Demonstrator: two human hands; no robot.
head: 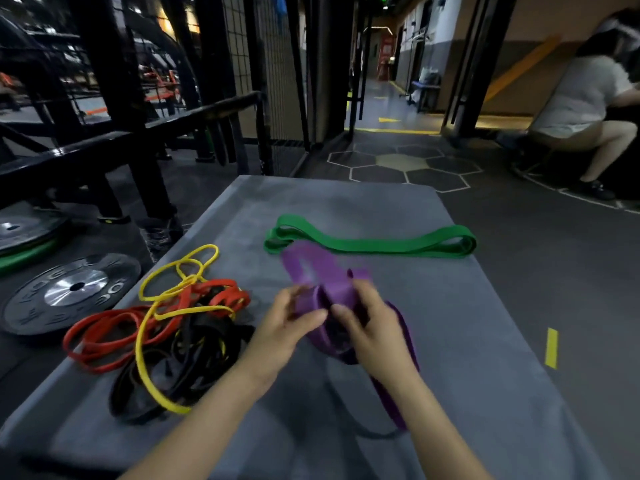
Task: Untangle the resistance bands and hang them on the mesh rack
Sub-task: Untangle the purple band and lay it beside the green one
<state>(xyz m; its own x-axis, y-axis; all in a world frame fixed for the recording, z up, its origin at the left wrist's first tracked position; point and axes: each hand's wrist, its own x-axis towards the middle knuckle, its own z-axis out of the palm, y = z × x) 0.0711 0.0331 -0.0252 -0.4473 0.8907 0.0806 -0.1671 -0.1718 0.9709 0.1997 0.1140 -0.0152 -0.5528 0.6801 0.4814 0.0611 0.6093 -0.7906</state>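
A wide purple band (320, 268) is bunched above the middle of the grey platform (450, 323). My left hand (287, 323) and my right hand (370, 327) both grip its folds, and one loop trails down past my right wrist. A green band (374, 242) lies flat and folded further back. To the left lies a tangle of yellow band (145, 341), red band (104, 337) and black band (194, 358). The black mesh rack (263, 57) stands upright beyond the platform's far left corner.
Weight plates (72, 292) lie on the floor to the left, beside black steel frames (104, 147). A seated person (581, 109) is at the far right. A corridor (391, 95) opens straight ahead past the hexagon-marked floor.
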